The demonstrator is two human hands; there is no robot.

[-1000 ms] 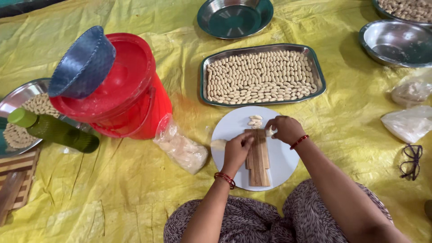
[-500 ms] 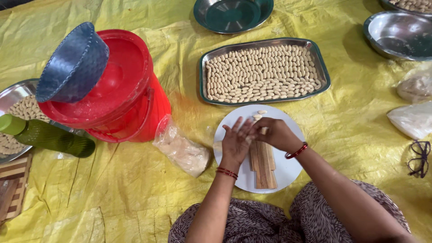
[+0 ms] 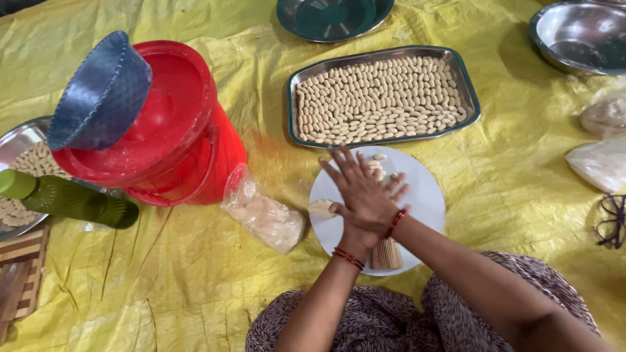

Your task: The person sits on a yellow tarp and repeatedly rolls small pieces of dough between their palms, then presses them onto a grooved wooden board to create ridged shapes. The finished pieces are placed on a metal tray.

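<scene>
I watch my left hand (image 3: 355,195) and right hand (image 3: 378,205) press flat, fingers spread wide, over a ridged wooden board (image 3: 386,254) at the round white plate's (image 3: 424,195) six o'clock.

Two hands are seen pressed together, the left hand (image 3: 355,189) laid over the right hand (image 3: 385,202), above a white round plate (image 3: 427,195) on a yellow sheet (image 3: 195,274). A ridged wooden board (image 3: 387,254) is partly hidden beneath them. A steel tray (image 3: 297,85) filled with pale shaped dough pieces (image 3: 381,98) is set just beyond, a red bucket (image 3: 189,143) to the left.
</scene>
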